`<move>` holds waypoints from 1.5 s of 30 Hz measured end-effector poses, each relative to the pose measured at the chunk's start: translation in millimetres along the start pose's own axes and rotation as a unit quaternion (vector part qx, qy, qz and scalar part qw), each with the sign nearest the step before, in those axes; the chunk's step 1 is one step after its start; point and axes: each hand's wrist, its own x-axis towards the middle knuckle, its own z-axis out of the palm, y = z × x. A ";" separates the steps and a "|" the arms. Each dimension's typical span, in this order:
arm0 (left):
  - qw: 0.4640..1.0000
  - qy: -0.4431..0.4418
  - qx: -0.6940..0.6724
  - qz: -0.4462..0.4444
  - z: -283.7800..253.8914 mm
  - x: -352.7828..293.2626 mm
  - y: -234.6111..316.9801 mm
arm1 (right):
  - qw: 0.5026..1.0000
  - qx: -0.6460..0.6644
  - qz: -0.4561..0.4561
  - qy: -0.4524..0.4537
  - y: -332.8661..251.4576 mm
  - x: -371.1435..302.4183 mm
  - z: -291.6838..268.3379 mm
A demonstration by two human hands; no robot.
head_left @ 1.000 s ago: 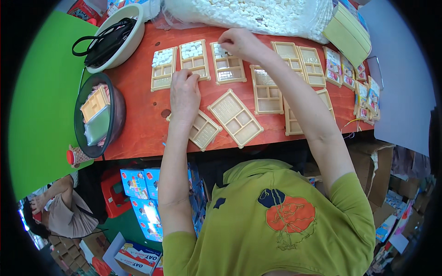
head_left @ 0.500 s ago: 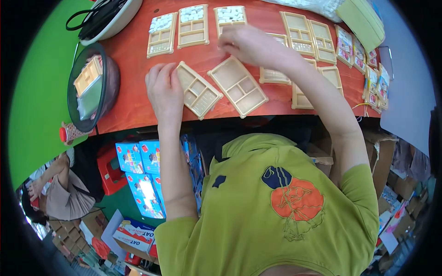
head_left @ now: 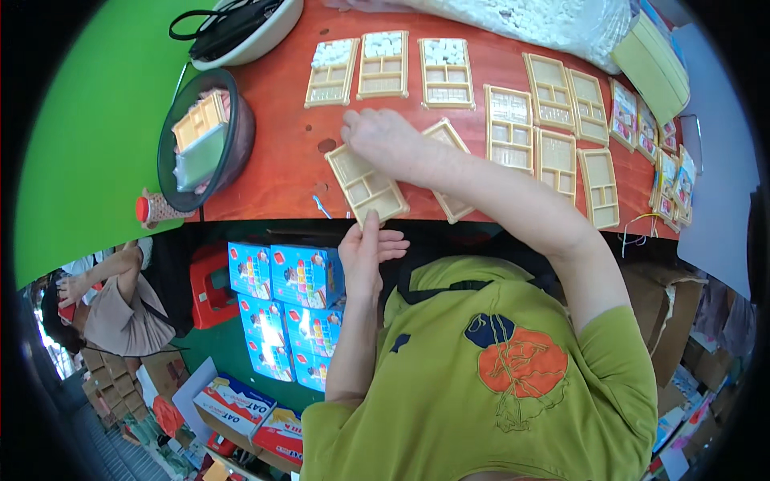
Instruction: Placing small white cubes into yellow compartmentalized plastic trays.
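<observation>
A cream plastic compartment tray (head_left: 362, 183) lies slanted near the table's front edge. At its near end my left hand (head_left: 362, 260) holds it, with the thumb on the rim and the fingers stretched beyond the table edge. Over its far end hovers my right hand (head_left: 380, 143), fingers curled together; whatever they may hold is hidden. Just right of it, partly covered by my right forearm, a second slanted tray (head_left: 454, 210) rests on the red table (head_left: 281, 152). Farther back stand a left tray (head_left: 330, 83), a middle tray (head_left: 382, 79) and a right tray (head_left: 447, 86), each with white pieces in its far compartment.
Several cream trays (head_left: 510, 120) lie to the right, beside packaged sets (head_left: 623, 112). A bag of white pieces (head_left: 545, 28) spreads along the back. At left are a dark basin (head_left: 247, 132) and a white basin (head_left: 281, 32). Blue boxes (head_left: 305, 276) are stacked below the table.
My left hand has gone from the tray's far left side to its near end. My right hand has swung left over that tray. The whole view has shifted.
</observation>
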 end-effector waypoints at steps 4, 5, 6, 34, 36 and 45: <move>0.991 -0.008 -0.115 0.070 -1.2 -4.9 8.2 | 1.000 0.009 -0.002 0.017 -4.8 -9.0 -3.6; 0.990 -0.006 -0.104 0.091 -4.8 -5.4 12.7 | 0.999 0.025 0.001 0.034 -2.8 -12.8 -8.5; 0.990 -0.003 -0.087 0.108 -2.6 -11.1 22.6 | 0.999 0.015 0.007 0.037 2.0 -15.1 -16.6; 0.970 -0.203 -0.015 0.134 244.6 124.8 133.0 | 0.921 -0.022 0.378 -0.092 312.5 -22.3 -80.8; 0.966 -0.211 -0.025 0.149 252.4 128.4 133.6 | 0.936 -0.017 0.350 -0.021 321.6 -31.5 -77.5; 0.974 -0.202 -0.033 0.102 287.3 149.3 132.0 | 0.897 0.230 0.373 -0.062 306.7 -27.9 -127.7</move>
